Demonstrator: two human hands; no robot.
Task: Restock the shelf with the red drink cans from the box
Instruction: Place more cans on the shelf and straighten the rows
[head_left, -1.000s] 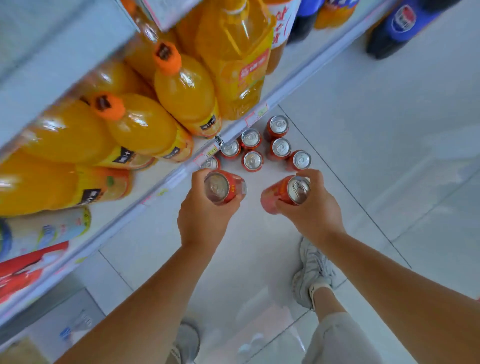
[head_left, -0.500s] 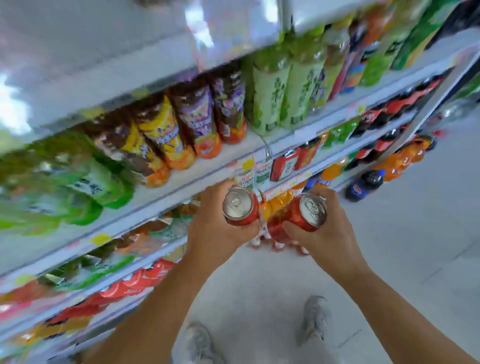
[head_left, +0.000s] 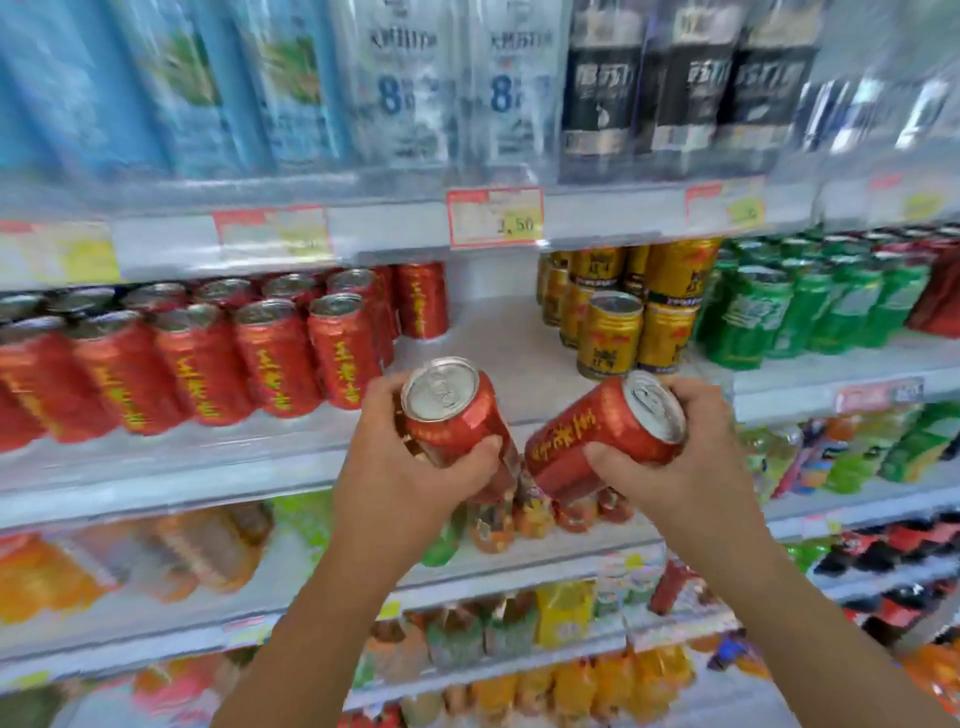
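Change: half a second ago the camera looked along several tiers at an angle, with floor and shoes below. Now it faces the shelving squarely and the floor is out of view. Both hands gripped their cans then and grip them now, level with the red-can tier.
Left hand: the left hand (head_left: 400, 483) is clenched round the left red metal drink can (head_left: 447, 410), with the thumb across its side.
Right hand: the right hand (head_left: 691, 467) grasps the right red metal drink can (head_left: 597, 441), which is tilted with its top to the right.
Task cans: both are held in the air just before the shelf edge. Their lower ends are close, but whether they touch cannot be told.
In the way: hands and cans hide part of the front rail and some bottles on the tier below.
Gap: a bare stretch of the white flat shelf board (head_left: 498, 343) lies behind the hands.
Left of gap: rows of stocked red cans with yellow lettering (head_left: 275, 358), standing upright.
Right of gap: gold cylindrical cans (head_left: 608, 332), stacked two high, then green drink cans (head_left: 769, 312), which are blurred.
Rail above: a red-framed paper price tag (head_left: 493, 215).
Top tier: blue-labelled bottles (head_left: 156, 78), clear plastic water bottles (head_left: 405, 83) and black-labelled bottles (head_left: 685, 78).
Bottom tiers: orange drink bottles (head_left: 571, 686), which are blurred.
Materials: the held cans are glossy cylinders with dull silver tops and pull-tabs. The shelf rails are pale and smooth.
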